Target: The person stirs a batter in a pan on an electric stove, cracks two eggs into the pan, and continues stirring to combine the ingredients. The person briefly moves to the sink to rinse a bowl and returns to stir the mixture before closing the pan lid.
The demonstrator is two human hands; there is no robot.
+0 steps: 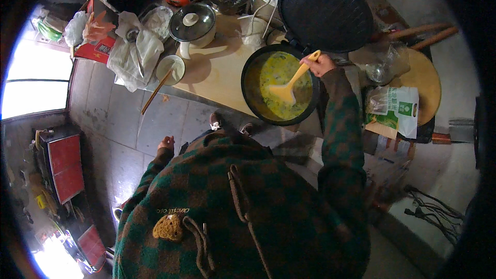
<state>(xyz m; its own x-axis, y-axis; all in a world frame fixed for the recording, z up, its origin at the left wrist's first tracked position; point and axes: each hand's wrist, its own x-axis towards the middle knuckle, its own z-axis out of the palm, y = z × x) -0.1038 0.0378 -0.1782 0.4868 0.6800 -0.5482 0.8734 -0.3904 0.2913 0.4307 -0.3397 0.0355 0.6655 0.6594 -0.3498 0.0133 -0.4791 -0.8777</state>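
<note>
My right hand [321,65] is closed around the handle of a yellow spatula [283,92]. The spatula's flat head rests on a yellow-green layer, like egg batter with dark green bits [276,75], spread in a round black electric griddle [248,104]. Hinged behind it, the ribbed black lid [325,13] stands raised. Away from the counter, my left hand [166,143] hangs low on the left, its fingers loosely apart and nothing visible in it.
Left of the griddle, a white bowl [176,67] with chopsticks [156,92] across it stands near the counter's edge. Behind it sits a lidded white pot [199,36]. A printed bag [405,108] and a round wooden board [428,75] lie right.
</note>
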